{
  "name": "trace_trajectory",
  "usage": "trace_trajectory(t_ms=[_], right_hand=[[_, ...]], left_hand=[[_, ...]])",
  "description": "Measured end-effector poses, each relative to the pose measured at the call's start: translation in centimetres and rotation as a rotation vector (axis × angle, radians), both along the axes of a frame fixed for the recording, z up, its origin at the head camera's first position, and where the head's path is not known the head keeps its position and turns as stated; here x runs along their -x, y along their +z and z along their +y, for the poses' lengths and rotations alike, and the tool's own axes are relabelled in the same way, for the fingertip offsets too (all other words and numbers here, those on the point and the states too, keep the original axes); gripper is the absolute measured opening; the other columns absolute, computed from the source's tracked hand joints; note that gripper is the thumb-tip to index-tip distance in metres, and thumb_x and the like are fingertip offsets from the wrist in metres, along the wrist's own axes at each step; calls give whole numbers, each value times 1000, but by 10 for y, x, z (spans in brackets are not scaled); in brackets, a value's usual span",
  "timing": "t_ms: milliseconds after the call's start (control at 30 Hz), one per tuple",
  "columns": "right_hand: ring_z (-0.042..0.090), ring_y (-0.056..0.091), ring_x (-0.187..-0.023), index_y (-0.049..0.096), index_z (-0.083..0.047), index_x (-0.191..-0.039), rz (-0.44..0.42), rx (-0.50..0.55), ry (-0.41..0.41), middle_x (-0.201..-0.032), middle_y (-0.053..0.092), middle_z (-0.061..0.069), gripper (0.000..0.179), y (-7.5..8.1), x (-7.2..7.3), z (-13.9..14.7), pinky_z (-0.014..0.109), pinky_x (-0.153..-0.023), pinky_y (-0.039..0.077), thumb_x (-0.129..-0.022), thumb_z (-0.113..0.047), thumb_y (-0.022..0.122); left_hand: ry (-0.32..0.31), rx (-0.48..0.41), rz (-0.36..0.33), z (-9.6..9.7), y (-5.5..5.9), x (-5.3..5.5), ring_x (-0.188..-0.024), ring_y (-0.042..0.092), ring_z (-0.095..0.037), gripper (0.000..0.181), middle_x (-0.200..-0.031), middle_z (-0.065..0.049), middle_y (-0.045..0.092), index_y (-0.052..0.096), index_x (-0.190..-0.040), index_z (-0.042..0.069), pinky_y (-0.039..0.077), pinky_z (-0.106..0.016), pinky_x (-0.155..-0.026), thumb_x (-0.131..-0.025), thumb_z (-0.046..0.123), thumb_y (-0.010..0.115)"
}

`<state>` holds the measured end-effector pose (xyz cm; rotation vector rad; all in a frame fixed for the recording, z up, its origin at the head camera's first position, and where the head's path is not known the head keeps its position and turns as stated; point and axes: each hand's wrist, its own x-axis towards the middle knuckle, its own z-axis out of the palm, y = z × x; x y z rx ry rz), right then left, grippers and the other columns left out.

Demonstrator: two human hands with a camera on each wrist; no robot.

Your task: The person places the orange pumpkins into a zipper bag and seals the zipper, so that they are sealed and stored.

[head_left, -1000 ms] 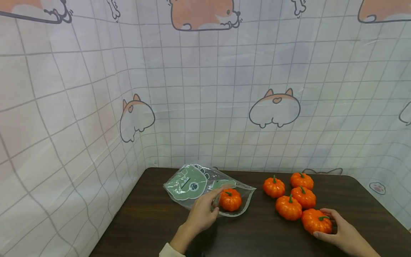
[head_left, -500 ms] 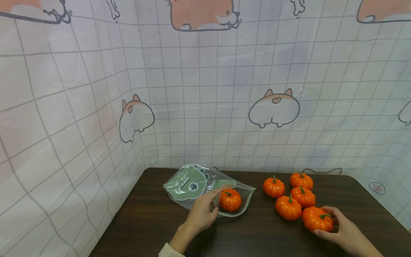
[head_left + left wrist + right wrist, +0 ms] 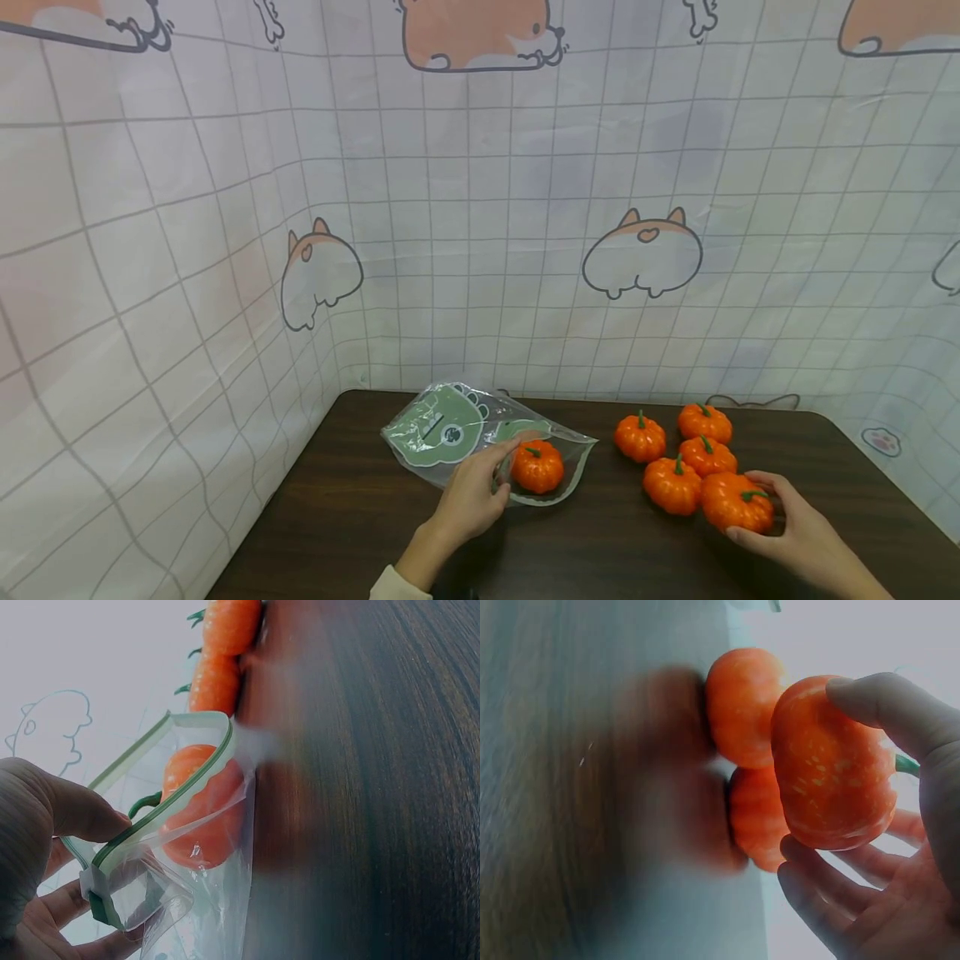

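Observation:
My right hand (image 3: 798,537) grips a small orange pumpkin (image 3: 737,503) with a green stem, thumb on one side and fingers on the other. In the right wrist view this pumpkin (image 3: 832,765) is up off the table, with other pumpkins behind it. My left hand (image 3: 471,498) holds the mouth of a clear zip bag (image 3: 438,429) printed with green cartoon shapes. The left wrist view shows the thumb at the bag's green-edged rim (image 3: 176,799), which stands open. Inside the bag near its mouth sits one pumpkin (image 3: 537,467); the plastic covers part of it.
Several more orange pumpkins, among them a left one (image 3: 640,437), a back one (image 3: 705,423) and a front one (image 3: 673,486), cluster on the right of the dark wooden table (image 3: 337,533). A white gridded cloth (image 3: 480,250) with cartoon dogs hangs behind and at the sides.
My right hand has raised its pumpkin slightly, up and a little to the left in the head view. The left hand and the bag have stayed where they were.

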<state>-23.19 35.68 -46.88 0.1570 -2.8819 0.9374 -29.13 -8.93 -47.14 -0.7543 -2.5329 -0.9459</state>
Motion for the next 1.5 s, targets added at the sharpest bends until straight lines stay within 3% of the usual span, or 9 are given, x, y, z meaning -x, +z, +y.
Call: trace_trajectory(t_ms=[100, 233, 467, 733, 1067, 1233, 1500], right_hand=[[23, 65, -104, 36, 4, -146, 28, 14, 1, -139, 52, 34, 82, 2, 1, -5, 22, -72, 52, -88, -35, 79], [20, 63, -104, 37, 4, -146, 67, 23, 11, -139, 52, 33, 82, 4, 1, -11, 20, -74, 52, -87, -34, 81], [-18, 43, -100, 38, 0, -146, 141, 42, 37, -140, 53, 28, 84, 10, 1, -21, 18, -76, 51, -85, -36, 83], [-17, 44, -99, 42, -2, -145, 207, 38, 43, -136, 57, 25, 81, 17, 3, -31, 20, -75, 50, -83, -33, 85], [-9, 52, -98, 42, -5, -145, 236, 79, 96, -137, 57, 25, 79, 28, 7, -50, 22, -75, 53, -83, -28, 85], [-6, 50, -106, 45, -7, -142, 273, 60, 101, -135, 58, 21, 77, 32, 10, -59, 25, -81, 52, -82, -31, 86], [-5, 47, -113, 44, -8, -143, 259, 74, 125, -138, 55, 19, 77, 33, 12, -73, 26, -86, 51, -83, -34, 85]], left_hand=[[-3, -6, -5, -1, 0, 1, -71, 49, -6, 66, -101, -5, 70, 58, -144, 11, 43, -22, -67, -81, -3, 72], [-3, -6, -1, -1, -1, 1, -70, 49, -5, 68, -94, -4, 69, 58, -145, 12, 44, -21, -66, -80, -3, 72], [-6, -5, 3, -1, -1, 1, -71, 52, -4, 70, -90, -3, 67, 58, -145, 12, 44, -20, -65, -79, -4, 73], [0, 4, 6, 0, 0, 0, -70, 50, -3, 70, -88, -1, 65, 58, -145, 12, 43, -20, -65, -78, -4, 73], [0, 12, 16, 0, 0, 0, -71, 49, -3, 69, -98, -4, 70, 58, -145, 12, 44, -20, -66, -79, -4, 73], [3, 16, 17, 0, 0, 0, -71, 49, -3, 70, -94, -3, 68, 58, -145, 13, 43, -21, -67, -79, -4, 73], [-1, 12, 8, -1, 1, 0, -70, 50, -3, 72, -93, -2, 67, 58, -145, 14, 44, -20, -65, -78, -4, 73]])
